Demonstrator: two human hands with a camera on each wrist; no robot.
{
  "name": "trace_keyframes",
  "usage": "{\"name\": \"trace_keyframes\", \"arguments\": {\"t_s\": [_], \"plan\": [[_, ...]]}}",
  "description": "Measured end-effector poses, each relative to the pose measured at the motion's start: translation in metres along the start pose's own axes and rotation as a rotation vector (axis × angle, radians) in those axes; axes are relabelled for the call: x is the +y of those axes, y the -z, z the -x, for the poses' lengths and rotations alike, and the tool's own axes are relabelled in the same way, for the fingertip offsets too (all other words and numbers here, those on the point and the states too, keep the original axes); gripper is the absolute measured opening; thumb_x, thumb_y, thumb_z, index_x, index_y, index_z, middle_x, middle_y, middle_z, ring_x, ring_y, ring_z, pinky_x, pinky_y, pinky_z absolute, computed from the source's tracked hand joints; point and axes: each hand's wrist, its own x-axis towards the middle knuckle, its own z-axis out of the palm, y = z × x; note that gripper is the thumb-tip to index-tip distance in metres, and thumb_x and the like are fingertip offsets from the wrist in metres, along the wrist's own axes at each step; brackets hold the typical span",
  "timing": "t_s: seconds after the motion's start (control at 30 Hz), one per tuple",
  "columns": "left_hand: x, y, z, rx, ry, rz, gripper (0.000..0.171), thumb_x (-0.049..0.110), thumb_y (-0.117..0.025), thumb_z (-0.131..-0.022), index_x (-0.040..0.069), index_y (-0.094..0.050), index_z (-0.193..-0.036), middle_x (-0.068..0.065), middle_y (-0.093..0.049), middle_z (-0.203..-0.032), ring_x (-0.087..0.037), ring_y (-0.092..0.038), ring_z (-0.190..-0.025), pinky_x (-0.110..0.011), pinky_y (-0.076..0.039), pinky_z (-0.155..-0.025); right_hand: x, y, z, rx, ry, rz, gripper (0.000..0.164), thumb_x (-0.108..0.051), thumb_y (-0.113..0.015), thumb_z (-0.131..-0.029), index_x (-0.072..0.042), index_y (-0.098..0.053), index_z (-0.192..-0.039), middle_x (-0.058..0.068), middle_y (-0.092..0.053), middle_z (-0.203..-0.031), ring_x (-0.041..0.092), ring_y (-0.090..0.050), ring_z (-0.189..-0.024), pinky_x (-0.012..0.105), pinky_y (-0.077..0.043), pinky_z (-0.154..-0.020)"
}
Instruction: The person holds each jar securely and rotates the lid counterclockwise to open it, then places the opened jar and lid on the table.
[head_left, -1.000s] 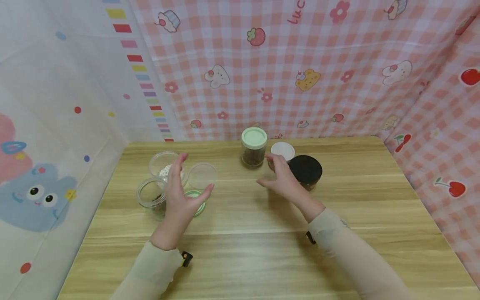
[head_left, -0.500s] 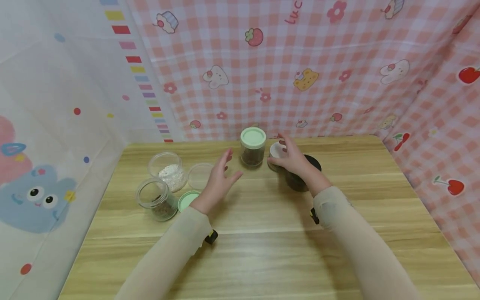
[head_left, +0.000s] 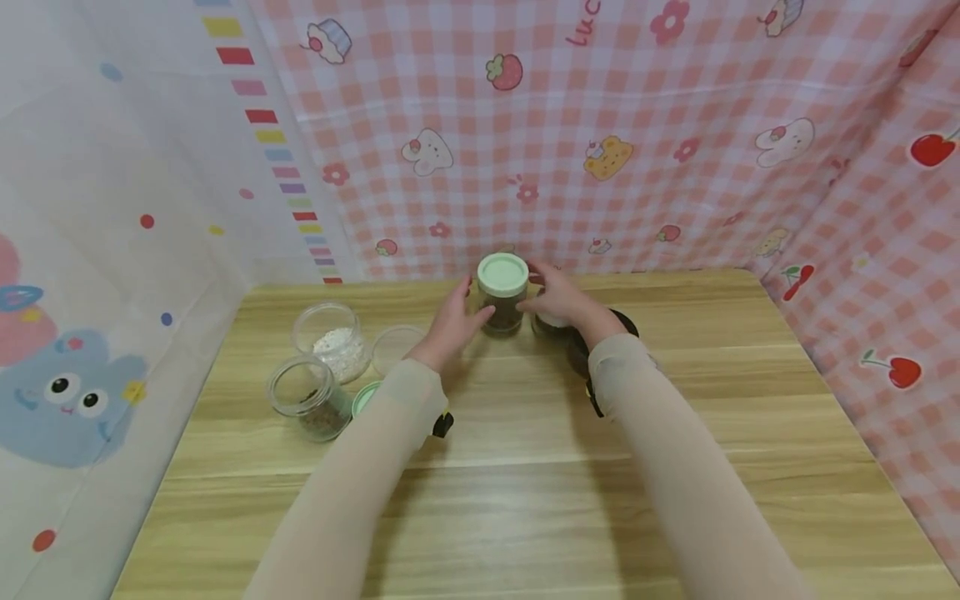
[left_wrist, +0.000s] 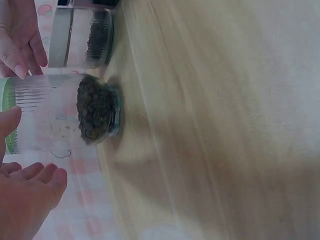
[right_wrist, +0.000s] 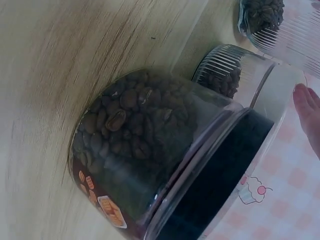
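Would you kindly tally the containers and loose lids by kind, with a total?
Closed clear jars (green-lidded ribbed jar, white-lidded ribbed jar, black-lidded jar): 3
Open clear containers (jar of brown bits, tub of white bits): 2
Loose round lids (clear lid, green lid): 2
Total: 7

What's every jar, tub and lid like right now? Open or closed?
Tall clear ribbed jar with light green lid: closed, partly filled.
Short clear jar with white lid: closed, partly filled.
Wide clear jar with black lid: closed, beans inside.
Clear round jar with brown bits: open.
Clear round tub with white bits: open.
Clear round lid: off, flat.
Light green round lid: off, partly hidden.
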Motion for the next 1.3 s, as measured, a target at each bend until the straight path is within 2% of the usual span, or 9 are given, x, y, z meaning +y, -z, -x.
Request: {"name": "trace_keyframes", "arguments": {"t_s": [0.17,0.37,0.6,0.77,0.83,1.13,1.2,1.3], "plan": [[0.007,-0.001,-0.007,-0.016,-0.038,-0.045,0.069,0.021,-0.060,-0.093,0.009,-0.023,-0.150,-0.015,-0.036,-0.149,-0.029,-0.037,-0.136,-0.042,-0.032,-0.112,0.000,-0.002,-0.004,0.006,0.018,-0.017,0.076,-0.009,-0.071,-0.083,-0.011,-0.030,-0.148,0.011,-0.033,-0.151,0.033,-0.034,-0.137,0.046,-0.034,-0.110],[0.010,0.000,-0.006,-0.029,-0.039,-0.005,0.068,0.019,-0.062,-0.091,0.014,-0.026,-0.149,-0.012,-0.043,-0.145,-0.025,-0.040,-0.135,-0.041,-0.030,-0.113,-0.001,-0.003,-0.005,0.009,0.040,-0.024,0.073,-0.008,-0.072,-0.082,-0.010,-0.036,-0.145,0.013,-0.042,-0.146,0.031,-0.040,-0.133,0.043,-0.035,-0.109],[0.003,0.005,-0.005,-0.041,-0.032,0.040,0.071,0.021,-0.068,-0.087,0.019,-0.031,-0.148,-0.009,-0.046,-0.143,-0.023,-0.044,-0.132,-0.042,-0.036,-0.109,0.000,-0.004,-0.005,-0.003,0.047,-0.012,0.074,-0.008,-0.074,-0.080,-0.008,-0.037,-0.144,0.014,-0.047,-0.142,0.030,-0.045,-0.130,0.042,-0.035,-0.109],[-0.004,0.007,0.000,-0.046,-0.035,0.051,0.069,0.023,-0.072,-0.084,0.018,-0.039,-0.144,-0.006,-0.050,-0.141,-0.021,-0.048,-0.128,-0.042,-0.039,-0.106,-0.004,-0.008,0.002,0.001,0.012,0.045,0.075,-0.014,-0.078,-0.077,-0.007,-0.040,-0.142,0.013,-0.050,-0.138,0.028,-0.047,-0.128,0.042,-0.037,-0.108],[-0.006,0.008,0.005,-0.048,-0.044,0.058,0.069,0.023,-0.073,-0.083,0.016,-0.041,-0.143,-0.006,-0.051,-0.139,-0.021,-0.049,-0.127,-0.043,-0.040,-0.105,-0.005,-0.010,0.006,0.006,-0.011,0.076,0.075,-0.018,-0.080,-0.076,-0.008,-0.042,-0.140,0.012,-0.052,-0.136,0.028,-0.049,-0.126,0.042,-0.039,-0.106],[-0.016,0.009,0.032,-0.040,-0.096,0.059,0.065,0.027,-0.076,-0.079,0.018,-0.050,-0.137,-0.004,-0.059,-0.131,-0.019,-0.056,-0.119,-0.042,-0.045,-0.100,-0.008,-0.027,0.035,0.015,-0.002,0.146,0.075,-0.025,-0.081,-0.075,-0.005,-0.043,-0.136,0.012,-0.055,-0.130,0.028,-0.052,-0.120,0.042,-0.045,-0.099],[-0.018,0.009,0.038,-0.042,-0.106,0.064,0.064,0.027,-0.077,-0.078,0.017,-0.052,-0.136,-0.004,-0.061,-0.129,-0.018,-0.057,-0.118,-0.041,-0.046,-0.100,-0.007,-0.032,0.044,0.024,-0.004,0.130,0.074,-0.026,-0.081,-0.074,-0.006,-0.044,-0.134,0.010,-0.055,-0.129,0.027,-0.052,-0.119,0.042,-0.045,-0.099],[-0.021,0.008,0.050,-0.053,-0.115,0.080,0.064,0.028,-0.078,-0.077,0.016,-0.053,-0.134,-0.004,-0.062,-0.127,-0.018,-0.057,-0.117,-0.040,-0.046,-0.100,-0.002,-0.040,0.057,0.024,0.027,0.044,0.072,-0.022,-0.082,-0.074,-0.006,-0.043,-0.131,0.010,-0.054,-0.128,0.027,-0.052,-0.118,0.044,-0.044,-0.100]]}}
